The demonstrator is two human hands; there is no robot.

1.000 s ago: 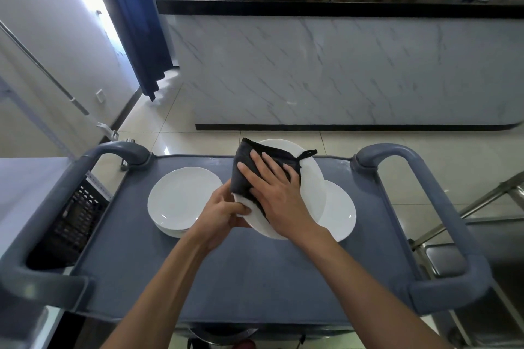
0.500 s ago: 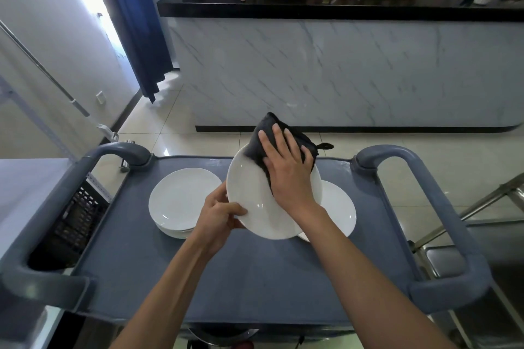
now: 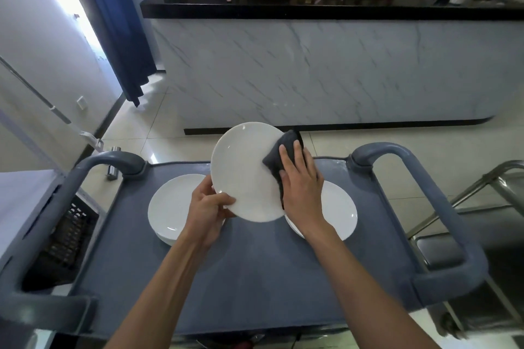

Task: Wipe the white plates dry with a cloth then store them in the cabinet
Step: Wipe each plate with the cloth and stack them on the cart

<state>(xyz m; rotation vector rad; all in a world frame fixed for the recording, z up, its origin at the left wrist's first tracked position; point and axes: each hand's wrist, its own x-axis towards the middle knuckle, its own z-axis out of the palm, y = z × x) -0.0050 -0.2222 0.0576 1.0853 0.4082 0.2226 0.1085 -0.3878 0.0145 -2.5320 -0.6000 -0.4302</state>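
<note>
Cloth [image 3: 279,160] has slid to plate's [image 3: 245,171] right rim; our right hand [image 3: 302,185] presses it flat-fingered, left hand [image 3: 208,207] pinches lower-left edge.

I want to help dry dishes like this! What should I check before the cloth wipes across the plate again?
1. Round white plate held firmly: ok, left hand grips its lower edge, thumb on the face.
2. Dark grey cloth on the plate: ok, right hand presses it flat against the right edge.
3. Plate lifted off the grey cart top: ok, tilted up above it.
4. Plate face dry: cannot tell.
5. Other white plates safe: ok, left stack and right plate lie flat on the cart.
</note>
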